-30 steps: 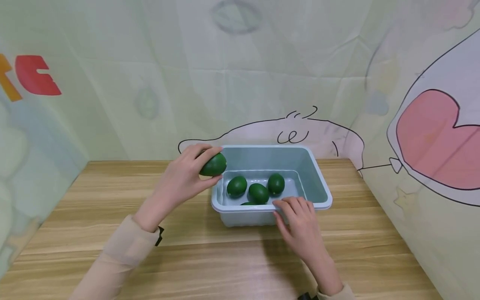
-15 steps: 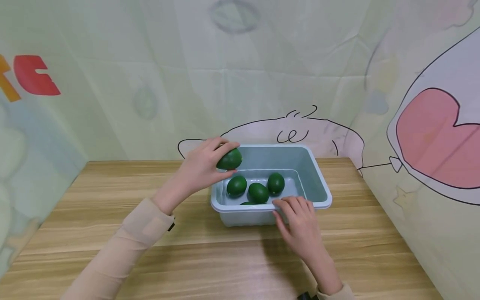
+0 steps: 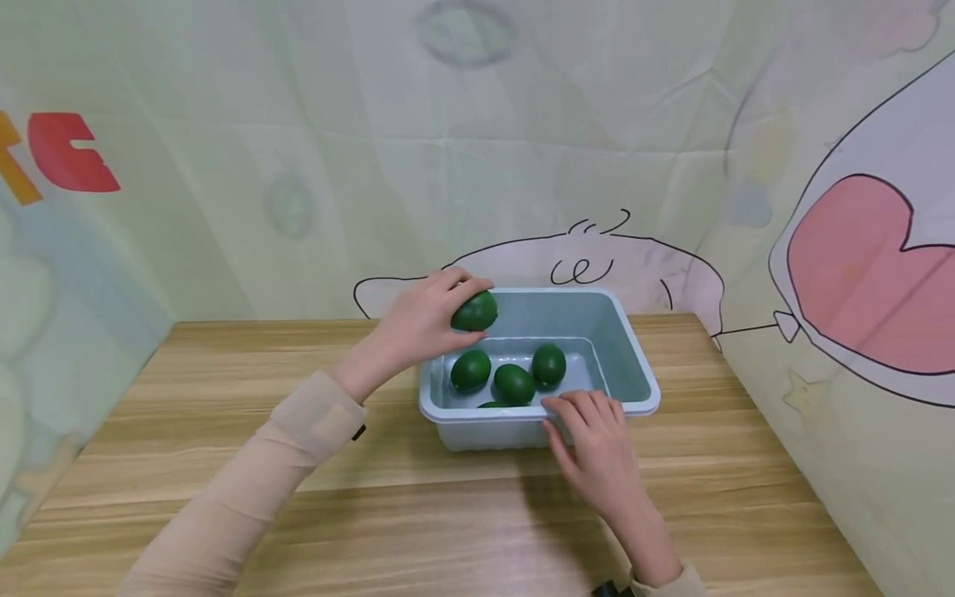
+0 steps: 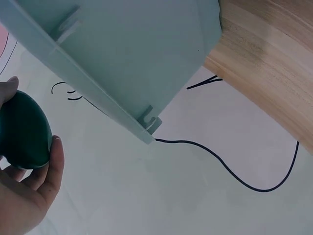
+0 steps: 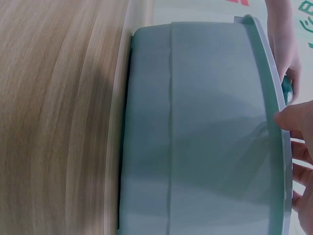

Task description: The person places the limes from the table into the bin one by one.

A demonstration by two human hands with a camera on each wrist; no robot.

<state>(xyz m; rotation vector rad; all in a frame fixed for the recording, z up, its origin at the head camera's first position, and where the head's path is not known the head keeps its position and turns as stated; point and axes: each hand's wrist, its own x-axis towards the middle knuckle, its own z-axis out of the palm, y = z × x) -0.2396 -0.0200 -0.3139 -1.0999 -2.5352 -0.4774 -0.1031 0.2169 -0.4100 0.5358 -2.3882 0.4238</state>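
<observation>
My left hand (image 3: 418, 325) grips a glossy dark green avocado (image 3: 476, 312) between thumb and fingers, above the left part of a light blue plastic bin (image 3: 485, 433). In the left wrist view the held avocado (image 4: 24, 131) shows beside the bin's rim, outside its wall in that view. Three more avocados lie on the bin's floor: one at left (image 3: 471, 371), one in the middle (image 3: 515, 384), one at right (image 3: 549, 366). A green sliver (image 3: 498, 405) shows behind the front rim. My right hand (image 3: 597, 452) holds that rim, fingers over it and thumb (image 5: 292, 117) outside.
The bin stands on a wood-grain table (image 3: 358, 514), near its back edge. A printed cloth (image 3: 313, 166) with cartoon drawings hangs behind and at both sides. Black wrist gear (image 3: 613, 589) shows below the right hand.
My left hand has moved right with the avocado, from the bin's left rim to above its inside, and slightly up. The right hand, the bin and the other avocados have stayed put.
</observation>
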